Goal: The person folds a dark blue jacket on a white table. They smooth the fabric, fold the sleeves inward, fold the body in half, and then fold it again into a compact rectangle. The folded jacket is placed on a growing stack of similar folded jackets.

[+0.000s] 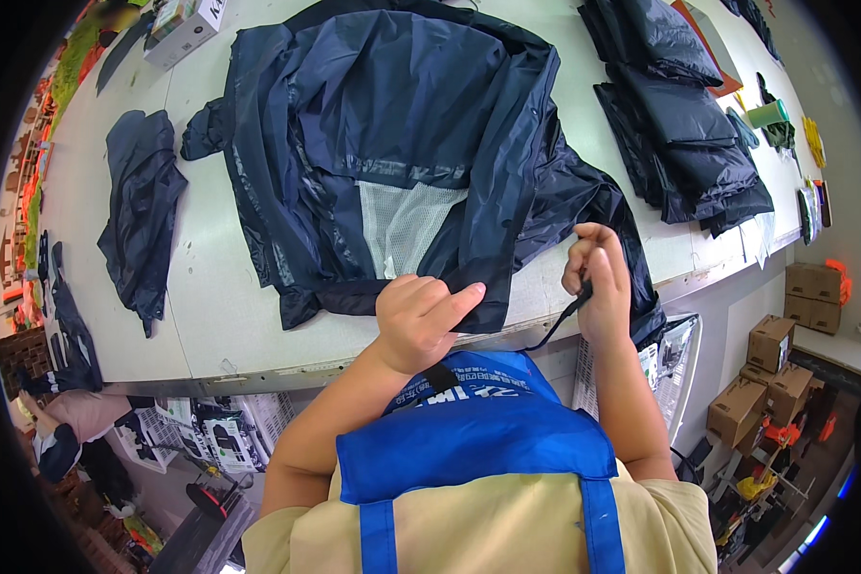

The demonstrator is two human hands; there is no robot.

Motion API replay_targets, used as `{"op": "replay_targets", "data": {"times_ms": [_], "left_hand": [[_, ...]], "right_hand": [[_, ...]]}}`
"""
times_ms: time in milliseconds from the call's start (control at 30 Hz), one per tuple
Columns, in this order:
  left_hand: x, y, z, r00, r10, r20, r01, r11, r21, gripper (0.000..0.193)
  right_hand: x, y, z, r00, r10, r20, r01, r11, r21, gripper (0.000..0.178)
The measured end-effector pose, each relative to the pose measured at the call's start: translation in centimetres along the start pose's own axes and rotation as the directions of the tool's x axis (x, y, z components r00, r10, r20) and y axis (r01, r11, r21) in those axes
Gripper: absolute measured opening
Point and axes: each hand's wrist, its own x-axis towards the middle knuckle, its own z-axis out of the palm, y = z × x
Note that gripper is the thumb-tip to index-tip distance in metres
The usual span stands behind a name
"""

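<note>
A dark navy jacket (402, 86) lies opened out on the table in front of me, its white mesh lining (407, 225) showing in the middle. My left hand (416, 320) is at the near hem, fingers curled over the fabric, with its index finger stretched to the right along the edge. To the right of the hem, my right hand (601, 287) is raised with its fingers bent around a thin dark cord (566, 316). That cord hangs down toward my blue apron. Whatever else may sit inside the right fingers is hidden.
Folded dark garments (679, 124) are stacked at the right of the white table (206, 316). Another dark piece (142, 215) lies at the left. A green roll (767, 115) sits at the far right. Cardboard boxes (770, 344) stand beyond the table; another person (72, 421) is at lower left.
</note>
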Motion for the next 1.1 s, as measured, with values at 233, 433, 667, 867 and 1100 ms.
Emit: {"op": "replay_targets", "data": {"times_ms": [233, 433, 667, 867, 1100], "left_hand": [[0.2, 0.2, -0.2, 1.0, 0.024, -0.003, -0.024, 0.999, 0.034, 0.035], [0.0, 0.0, -0.1, 0.998, 0.065, 0.016, -0.065, 0.998, 0.016, 0.041], [0.2, 0.0, -0.3, 0.997, 0.069, 0.029, -0.068, 0.997, -0.019, 0.049], [0.0, 0.0, -0.2, 0.998, 0.064, 0.023, -0.063, 0.998, -0.019, 0.049], [0.0, 0.0, -0.2, 0.998, 0.064, 0.03, -0.063, 0.998, -0.011, 0.046]], "right_hand": [[-1.1, -1.3, 0.7, 0.964, -0.096, 0.246, 0.246, 0.67, -0.701, 0.023], [0.0, -4.8, 2.4, 0.952, -0.028, 0.306, 0.286, 0.445, -0.849, 0.027], [0.0, -5.6, 2.9, 0.954, 0.009, 0.299, 0.268, 0.42, -0.867, 0.026], [0.6, -5.2, 2.7, 0.953, 0.051, 0.299, 0.251, 0.425, -0.87, 0.026], [0.4, -5.5, 2.5, 0.949, 0.022, 0.315, 0.268, 0.477, -0.837, 0.023]]}}
